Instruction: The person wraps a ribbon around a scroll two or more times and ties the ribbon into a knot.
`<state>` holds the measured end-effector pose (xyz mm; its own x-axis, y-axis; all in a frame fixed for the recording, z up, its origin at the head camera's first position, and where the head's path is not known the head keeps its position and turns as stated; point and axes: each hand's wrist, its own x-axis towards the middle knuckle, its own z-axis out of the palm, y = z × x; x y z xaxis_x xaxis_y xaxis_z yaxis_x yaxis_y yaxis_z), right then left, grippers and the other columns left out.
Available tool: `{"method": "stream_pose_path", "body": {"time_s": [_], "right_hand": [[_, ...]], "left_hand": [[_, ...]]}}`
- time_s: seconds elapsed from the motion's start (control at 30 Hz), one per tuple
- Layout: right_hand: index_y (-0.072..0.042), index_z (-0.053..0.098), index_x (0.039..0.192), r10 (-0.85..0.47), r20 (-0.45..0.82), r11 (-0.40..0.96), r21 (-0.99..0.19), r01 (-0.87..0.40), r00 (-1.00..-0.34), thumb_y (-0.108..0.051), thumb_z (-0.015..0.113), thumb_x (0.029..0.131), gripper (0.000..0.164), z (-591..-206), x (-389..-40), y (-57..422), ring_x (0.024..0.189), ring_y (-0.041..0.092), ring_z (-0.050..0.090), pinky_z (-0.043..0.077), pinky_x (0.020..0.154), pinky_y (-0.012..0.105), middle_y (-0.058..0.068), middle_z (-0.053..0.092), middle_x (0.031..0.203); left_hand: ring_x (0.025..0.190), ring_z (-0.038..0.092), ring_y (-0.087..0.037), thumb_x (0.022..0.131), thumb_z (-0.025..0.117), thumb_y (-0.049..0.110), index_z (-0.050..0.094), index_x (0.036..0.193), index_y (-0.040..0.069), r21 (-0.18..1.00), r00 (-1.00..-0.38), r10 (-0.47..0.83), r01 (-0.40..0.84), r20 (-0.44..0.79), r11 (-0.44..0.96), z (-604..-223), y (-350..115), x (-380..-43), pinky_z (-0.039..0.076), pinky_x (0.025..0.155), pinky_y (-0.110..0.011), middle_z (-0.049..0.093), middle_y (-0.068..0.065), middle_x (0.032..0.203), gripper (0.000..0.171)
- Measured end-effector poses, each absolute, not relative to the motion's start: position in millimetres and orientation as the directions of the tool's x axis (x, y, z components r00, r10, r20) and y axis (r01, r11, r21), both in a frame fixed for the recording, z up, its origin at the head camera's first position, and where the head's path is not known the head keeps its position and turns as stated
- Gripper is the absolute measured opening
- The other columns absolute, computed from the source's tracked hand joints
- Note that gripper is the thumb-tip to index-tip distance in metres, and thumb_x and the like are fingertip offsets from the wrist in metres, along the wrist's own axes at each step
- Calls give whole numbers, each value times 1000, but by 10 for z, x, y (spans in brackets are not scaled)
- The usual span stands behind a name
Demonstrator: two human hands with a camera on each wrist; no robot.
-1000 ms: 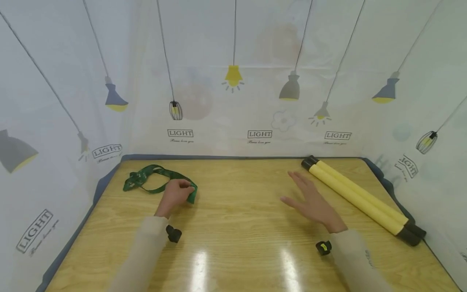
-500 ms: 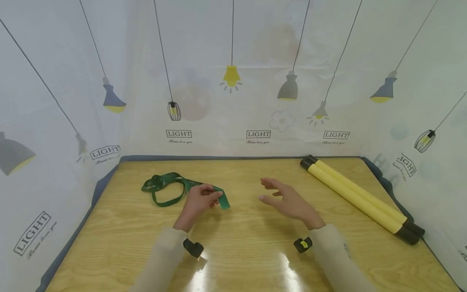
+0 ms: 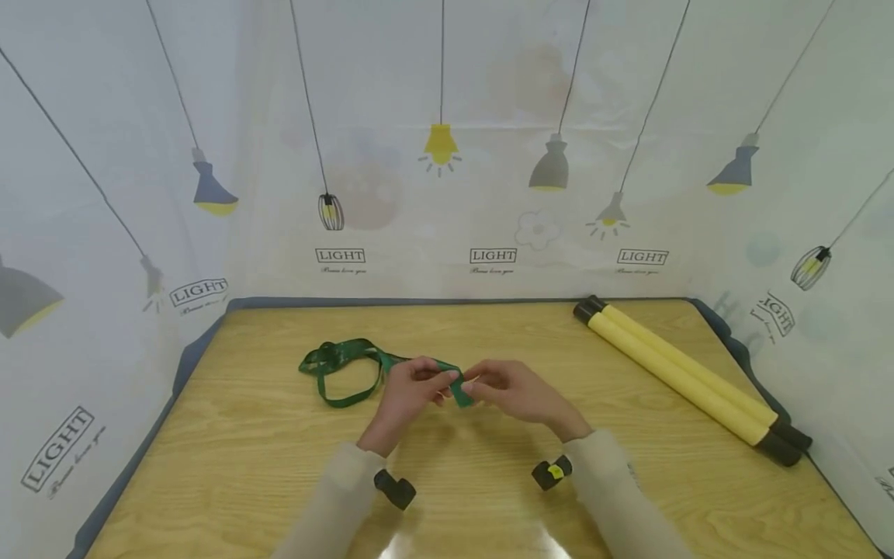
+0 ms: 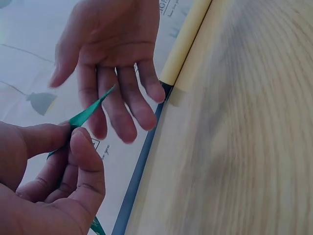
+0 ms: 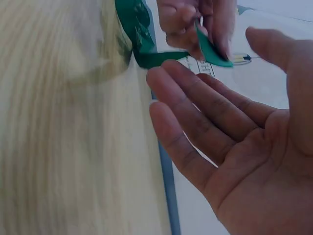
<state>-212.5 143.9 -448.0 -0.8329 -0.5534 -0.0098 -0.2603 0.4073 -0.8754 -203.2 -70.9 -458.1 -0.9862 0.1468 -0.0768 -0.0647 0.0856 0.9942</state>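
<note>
Green ribbon (image 3: 342, 352), right at the heart of it: gripped in the left hand (image 3: 412, 388), pinched between thumb and fingers near one end, short tip poking out toward the right hand (image 3: 520, 392). Close alongside, that right hand, loose and released, thumb spread well away from the fingers. Contact with the tip? Cannot tell: close together in the head view, seemingly apart in the right wrist view. Over to the left, the long remainder of the ribbon, a bunch and an open loop, lying on the bench (image 3: 244, 435). Away at the far right, well apart from both hands, two yellow tubes (image 3: 673, 379) with black ends, slanting side by side. Now the awkward bits: middle stretch of ribbon partly hidden behind the left hand in the head view, bunch sliced by the top edge in the right wrist view. Pale marks on the green, too small to read. Left hand cropped at left and bottom in its own view, right hand cropped at right and bottom in its own. Pale sleeves (image 3: 342, 489), running off the lower edge.
</note>
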Motion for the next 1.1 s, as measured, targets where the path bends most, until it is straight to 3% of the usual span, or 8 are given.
{"method": "stream_pose_path", "body": {"time_s": [0.2,0.4,0.53,0.6,0.73,0.9,1.0,1.1], "right_hand": [[-7,70,105,-600,51,337,-889,-310,-799,-31,54,103,29,-4559,-2122,1357,85,25,68,55,76,45,2,73,91],[-3,69,99,-614,114,319,-869,-378,-781,-22,54,103,25,-4573,-2119,1349,79,30,68,56,72,43,4,73,86],[1,67,98,-613,102,319,-875,-363,-783,-16,55,102,21,-4542,-2110,1357,81,29,70,57,70,35,12,72,87],[2,67,97,-607,82,341,-872,-352,-791,-13,56,102,19,-4517,-2101,1362,81,27,70,57,70,34,14,71,87],[-2,69,98,-614,43,409,-836,-365,-788,-12,57,101,15,-4451,-2080,1388,73,20,67,56,66,33,10,71,84],[-9,71,102,-661,45,435,-791,-431,-749,-13,58,100,14,-4391,-2040,1429,59,8,55,45,56,23,7,67,77],[-15,71,98,-676,65,432,-772,-466,-734,-17,59,100,12,-4382,-2022,1448,57,7,50,43,55,23,1,64,74],[-23,68,87,-666,67,463,-744,-482,-743,-24,61,99,14,-4383,-2022,1478,55,6,47,42,55,24,-7,60,70]], "left_hand": [[75,65,-30,87,75,32,68,92,0,993,-984,166,-49,-67,108,-4608,-653,-2001,54,76,-52,69,-12,84,34],[81,63,-38,91,69,41,71,93,6,978,-972,226,-11,-60,210,-4568,-727,-1980,54,70,-50,69,-16,89,34],[75,60,-30,90,66,50,71,87,14,937,-975,215,124,54,327,-4528,-795,-2015,51,64,-38,67,-15,87,36],[73,60,-21,90,67,50,69,84,17,906,-966,205,222,155,360,-4513,-817,-2054,51,65,-34,66,-8,84,34],[91,62,-18,93,66,44,71,97,19,832,-906,317,395,281,391,-4499,-844,-2144,53,78,-37,66,5,98,26],[114,58,-23,99,58,39,68,122,16,787,-794,572,483,209,383,-4504,-846,-2179,47,94,-49,65,3,116,34],[108,61,-13,101,55,39,70,121,16,789,-747,651,477,132,387,-4517,-852,-2168,48,94,-42,68,8,110,33],[95,63,-7,100,57,36,74,108,18,806,-731,675,459,104,373,-4540,-871,-2163,52,86,-33,70,9,101,25]]}}
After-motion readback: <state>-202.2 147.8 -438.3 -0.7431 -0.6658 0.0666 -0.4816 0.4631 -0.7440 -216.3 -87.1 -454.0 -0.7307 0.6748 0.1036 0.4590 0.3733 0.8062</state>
